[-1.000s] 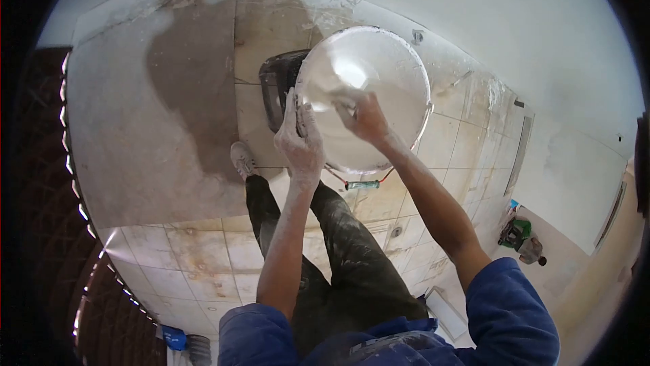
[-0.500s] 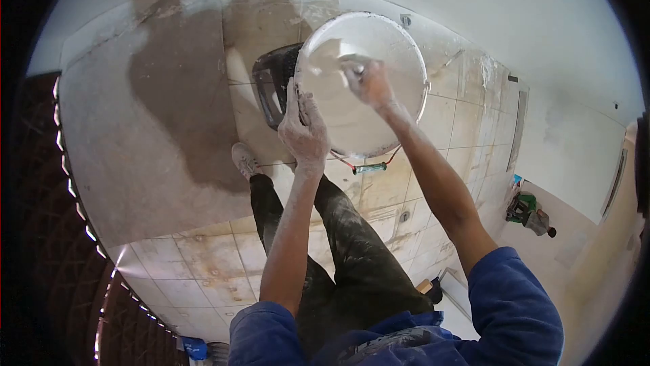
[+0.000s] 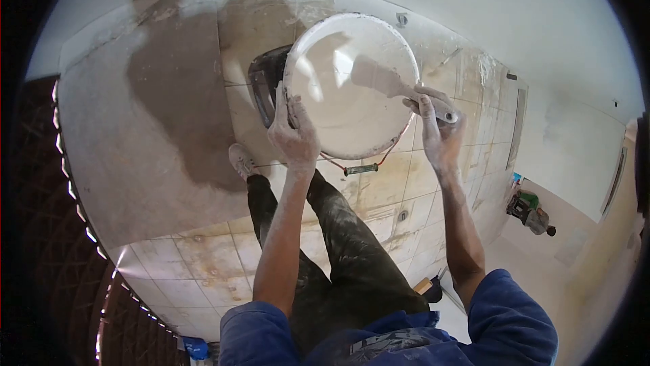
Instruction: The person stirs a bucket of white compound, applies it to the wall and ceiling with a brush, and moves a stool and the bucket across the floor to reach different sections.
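A large round bucket (image 3: 411,51) of smooth white liquid stands before me. My left hand (image 3: 296,132), dusted white, grips its left rim, with the thumb at the edge and fingers along the outer wall. In my right hand (image 3: 441,137), at the bucket's right edge, is a flat paintbrush (image 3: 380,79) coated pale; thumb and fingers close round its handle. The wide brush head points left over the liquid. Below the near rim hangs the bucket's wire handle with a green grip (image 3: 361,169). Partly hidden behind the left rim is a black plastic container (image 3: 265,78).
Stained tiles (image 3: 379,197) cover the floor, with a grey sheet (image 3: 162,190) at left. A white wall (image 3: 474,0) rises beyond the bucket. Far right, a person (image 3: 537,220) is beside something green. A blue item (image 3: 195,348) lies at the bottom left.
My right hand has moved right and down from over the bucket's middle to its right edge, bringing the paintbrush along. The left hand keeps its hold; the bucket appears slightly further left.
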Demonstrator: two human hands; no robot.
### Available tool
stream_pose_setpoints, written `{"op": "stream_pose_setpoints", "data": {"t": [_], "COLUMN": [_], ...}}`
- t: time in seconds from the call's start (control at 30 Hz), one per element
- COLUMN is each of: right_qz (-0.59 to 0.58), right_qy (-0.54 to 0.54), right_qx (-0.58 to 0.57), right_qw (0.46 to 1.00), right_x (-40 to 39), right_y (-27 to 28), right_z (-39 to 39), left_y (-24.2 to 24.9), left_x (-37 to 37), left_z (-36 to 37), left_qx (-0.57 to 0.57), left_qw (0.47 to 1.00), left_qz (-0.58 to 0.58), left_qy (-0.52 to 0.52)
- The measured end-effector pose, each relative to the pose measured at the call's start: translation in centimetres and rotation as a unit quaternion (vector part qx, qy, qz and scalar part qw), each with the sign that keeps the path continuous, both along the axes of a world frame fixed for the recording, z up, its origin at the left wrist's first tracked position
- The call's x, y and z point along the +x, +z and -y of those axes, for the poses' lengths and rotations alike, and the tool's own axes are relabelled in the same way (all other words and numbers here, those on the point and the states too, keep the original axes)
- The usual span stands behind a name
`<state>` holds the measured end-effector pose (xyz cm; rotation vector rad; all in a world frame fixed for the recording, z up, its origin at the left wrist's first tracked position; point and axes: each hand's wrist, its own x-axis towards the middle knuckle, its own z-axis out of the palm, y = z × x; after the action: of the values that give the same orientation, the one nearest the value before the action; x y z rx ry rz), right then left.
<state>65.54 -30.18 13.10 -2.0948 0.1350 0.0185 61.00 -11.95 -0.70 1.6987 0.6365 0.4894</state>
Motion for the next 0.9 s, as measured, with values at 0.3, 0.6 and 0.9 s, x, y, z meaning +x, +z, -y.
{"op": "stream_pose_setpoints", "data": {"t": [0.3, 0.6, 0.9], "right_qz": [-0.022, 0.156, 0.133], "right_qy": [0.090, 0.468, 0.506], "right_qx": [-0.087, -0.234, -0.318], "right_qw": [0.992, 0.838, 0.791], "right_x": [0.6, 7.0, 9.5], "right_y": [-7.8, -11.8, -14.1], "right_z": [0.3, 2.0, 0.1], "left_y": [-0.1, 0.5, 0.5], "left_x": [-0.1, 0.2, 0.0], "left_z": [-0.2, 0.1, -0.1], "left_qx": [0.006, -0.003, 0.012], "left_qw": [1.000, 1.000, 0.999], "left_qz": [-0.025, -0.018, -0.029], "left_qy": [-0.009, 0.013, 0.009]}}
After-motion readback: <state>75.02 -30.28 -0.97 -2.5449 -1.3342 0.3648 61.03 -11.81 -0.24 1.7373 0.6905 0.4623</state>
